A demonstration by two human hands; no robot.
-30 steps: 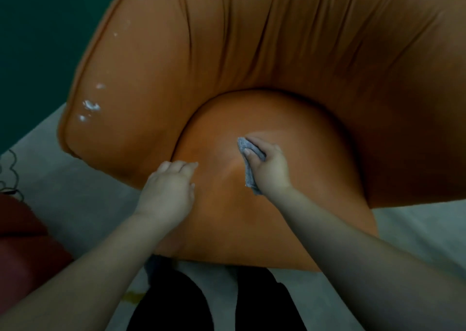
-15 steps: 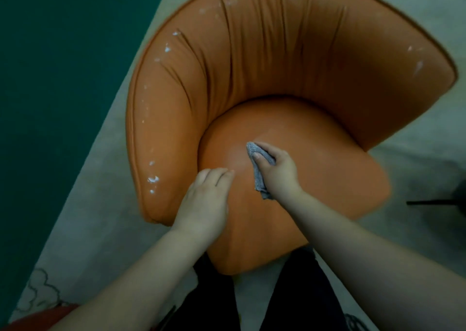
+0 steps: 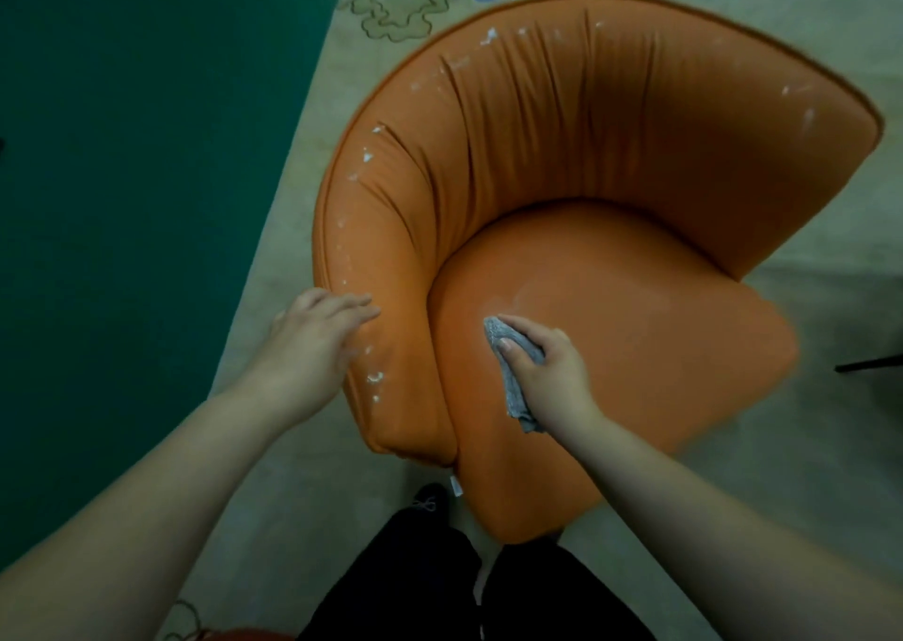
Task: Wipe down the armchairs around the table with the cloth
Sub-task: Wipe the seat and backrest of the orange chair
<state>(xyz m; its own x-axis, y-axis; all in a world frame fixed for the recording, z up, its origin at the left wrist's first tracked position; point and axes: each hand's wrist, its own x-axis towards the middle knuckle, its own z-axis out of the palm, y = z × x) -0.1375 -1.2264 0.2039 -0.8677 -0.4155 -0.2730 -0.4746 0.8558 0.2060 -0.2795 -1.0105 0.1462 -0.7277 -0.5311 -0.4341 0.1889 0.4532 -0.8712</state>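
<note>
Chair: I see one orange armchair (image 3: 586,176) on a pale patterned rug (image 3: 273,347), curved back wrapped round a rounded seat
Cloth: small grey cloth (image 3: 518,371), bunched, lying on the left part of the seat under my right hand
Right hand: my right hand (image 3: 552,371) curls round the cloth, thumb across the top, pressing it onto the seat
Left hand: my left hand (image 3: 312,342) is flat with fingers straight and holds nothing; it sits at the outer face of the chair's left arm, and I cannot tell if it touches or just hovers
Marks: white flecks (image 3: 374,379) run along the left arm and the top rim of the back, a few more on the right rim
Handling, cloth: I judge it light, limp and easy to wad; best kept folded into the palm so a flat face meets the upholstery
Handling, chair: looks padded, smooth and heavy enough to stay put; I'd brace it by the arm rim, not the soft pleated back
Stage: seat being wiped; flecked arm and rim look not yet done
</note>
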